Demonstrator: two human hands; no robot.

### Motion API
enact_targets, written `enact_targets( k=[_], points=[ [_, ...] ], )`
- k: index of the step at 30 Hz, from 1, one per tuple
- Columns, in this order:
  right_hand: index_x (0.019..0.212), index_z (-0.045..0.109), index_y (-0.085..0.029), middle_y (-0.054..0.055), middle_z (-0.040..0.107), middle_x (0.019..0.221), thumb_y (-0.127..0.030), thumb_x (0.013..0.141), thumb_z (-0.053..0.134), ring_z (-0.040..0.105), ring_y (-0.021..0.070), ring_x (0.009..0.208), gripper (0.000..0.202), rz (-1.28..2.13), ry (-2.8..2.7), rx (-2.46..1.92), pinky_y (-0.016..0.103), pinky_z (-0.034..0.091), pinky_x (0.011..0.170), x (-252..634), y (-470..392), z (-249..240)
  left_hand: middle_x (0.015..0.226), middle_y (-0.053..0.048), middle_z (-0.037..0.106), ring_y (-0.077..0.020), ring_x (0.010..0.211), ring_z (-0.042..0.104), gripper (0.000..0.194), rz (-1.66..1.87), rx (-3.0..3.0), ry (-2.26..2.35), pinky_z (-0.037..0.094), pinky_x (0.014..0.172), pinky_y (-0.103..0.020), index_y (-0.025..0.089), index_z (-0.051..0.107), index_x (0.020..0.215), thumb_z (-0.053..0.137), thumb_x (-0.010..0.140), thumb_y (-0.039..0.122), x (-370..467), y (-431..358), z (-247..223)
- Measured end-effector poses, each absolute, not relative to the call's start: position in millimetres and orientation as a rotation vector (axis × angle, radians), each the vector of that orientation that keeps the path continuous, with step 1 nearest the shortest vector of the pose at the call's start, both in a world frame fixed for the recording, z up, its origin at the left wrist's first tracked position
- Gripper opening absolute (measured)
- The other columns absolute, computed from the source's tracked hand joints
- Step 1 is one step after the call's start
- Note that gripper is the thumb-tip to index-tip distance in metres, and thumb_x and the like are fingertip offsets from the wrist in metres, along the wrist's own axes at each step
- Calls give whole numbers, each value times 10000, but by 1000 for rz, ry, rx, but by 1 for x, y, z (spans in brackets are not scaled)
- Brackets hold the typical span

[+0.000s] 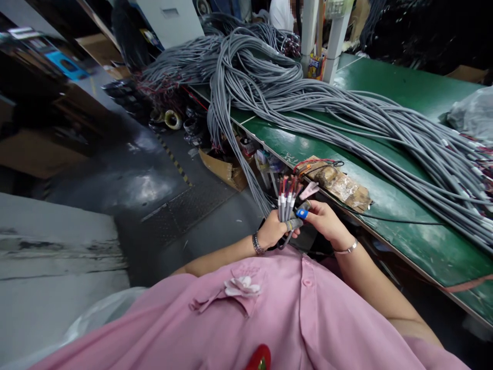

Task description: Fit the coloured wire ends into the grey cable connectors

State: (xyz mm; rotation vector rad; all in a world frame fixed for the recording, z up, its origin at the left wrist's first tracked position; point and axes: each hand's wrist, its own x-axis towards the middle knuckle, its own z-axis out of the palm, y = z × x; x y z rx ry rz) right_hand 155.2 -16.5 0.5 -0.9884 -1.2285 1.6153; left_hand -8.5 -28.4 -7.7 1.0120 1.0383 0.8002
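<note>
In front of my chest, my left hand [272,229] is closed around a bundle of grey cables [285,208]. The cable ends point up, with white bands and stripped reddish and dark wires showing. My right hand [325,221] is beside the bundle, its thumb and fingers pinched together; blue tape wraps one digit. Whatever sits in that pinch is hidden. Grey covers sit on some of the fingers. Just beyond the right hand, a pink clip [309,191] is at the table edge.
A long pile of grey cables [265,82] crosses the green table [389,159] and hangs over its edge. Taped cardboard [339,185] with thin wires lies near the edge. An open carton [221,169] stands on the floor below. White posts [308,36] rise behind; a person [281,14] is beyond.
</note>
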Motion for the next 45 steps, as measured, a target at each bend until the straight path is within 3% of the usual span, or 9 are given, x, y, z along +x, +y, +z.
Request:
enact_targets(
  k=[4, 7, 13, 26, 39, 45],
  points=[
    [759, 662, -169, -9, 645, 675, -376, 762, 714, 527, 112, 586, 213, 1547, -1376, -1029, 252, 427, 589, 156, -19, 0, 554, -66, 641, -149, 444, 600, 275, 660, 1040, 1039, 445, 413, -219, 105, 644, 704, 753, 658, 353, -11, -27, -7],
    [790, 676, -176, 0, 650, 694, -396, 787, 687, 545, 125, 629, 220, 1555, -1323, -1002, 262, 444, 625, 159, -20, 2, 548, -51, 631, -140, 446, 592, 296, 753, 958, 1058, 458, 423, -224, 110, 632, 708, 769, 638, 363, -11, -24, -6],
    [974, 695, -208, 38, 689, 920, -388, 745, 733, 595, 153, 788, 294, 1607, -1160, -994, 255, 462, 665, 162, -26, -7, 550, -32, 618, -127, 471, 583, 335, 936, 801, 1059, 497, 473, -243, 116, 627, 725, 795, 601, 378, -11, -20, -2],
    [746, 682, -209, -11, 621, 646, -357, 753, 730, 511, 120, 580, 156, 1501, -1102, -993, 268, 423, 580, 141, -23, -10, 554, -54, 629, -157, 470, 611, 307, 813, 926, 1037, 432, 412, -221, 108, 638, 716, 764, 649, 379, -12, -23, -12],
    [765, 664, -194, -8, 625, 685, -409, 733, 731, 509, 114, 603, 228, 1442, -1035, -1122, 246, 412, 568, 136, -24, -13, 513, -25, 607, -137, 452, 588, 331, 976, 768, 1078, 445, 423, -220, 123, 588, 695, 779, 619, 382, -9, -22, -4],
    [846, 685, -203, -3, 632, 757, -436, 754, 713, 528, 104, 628, 253, 1544, -926, -1012, 252, 472, 627, 144, -21, -21, 533, -15, 609, -123, 453, 571, 323, 1048, 747, 1027, 459, 440, -234, 131, 572, 675, 784, 608, 367, -14, -15, -4]
  ],
)
